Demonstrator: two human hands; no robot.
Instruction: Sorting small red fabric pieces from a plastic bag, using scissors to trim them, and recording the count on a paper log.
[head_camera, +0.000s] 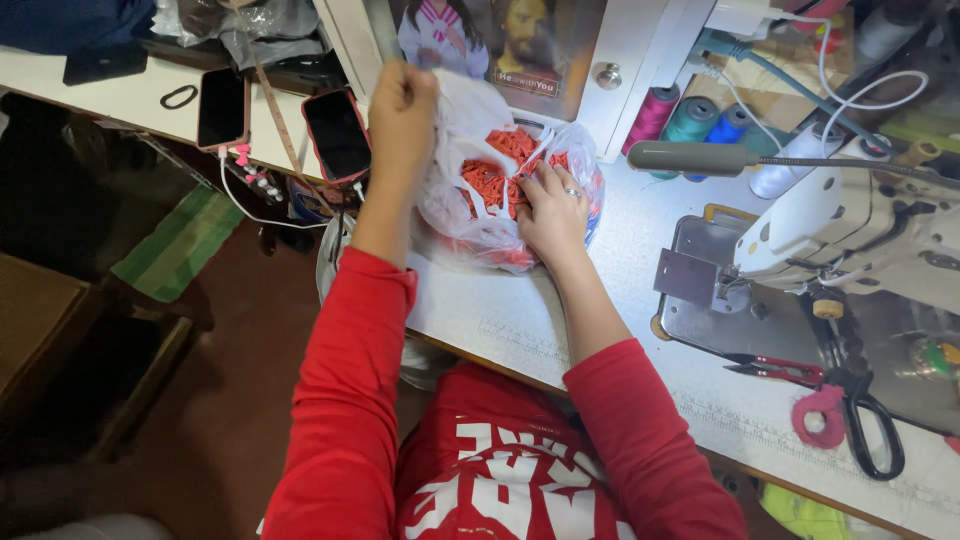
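Observation:
A clear plastic bag (470, 215) full of small red pieces (497, 180) sits at the near left of the white sewing table (520, 320). My left hand (403, 100) is fisted around the bag's edge and lifts it up. My right hand (553, 205), a ring on one finger, lies on the bag's opening with its fingertips in the red pieces. Both arms wear red sleeves.
A white sewing machine (850, 215) stands at the right, with red thread snips (775, 370) and black scissors (865, 420) in front of it. Thread spools (690, 118) stand behind. Two phones (222, 108) (338, 133) lie charging on a side shelf at the left.

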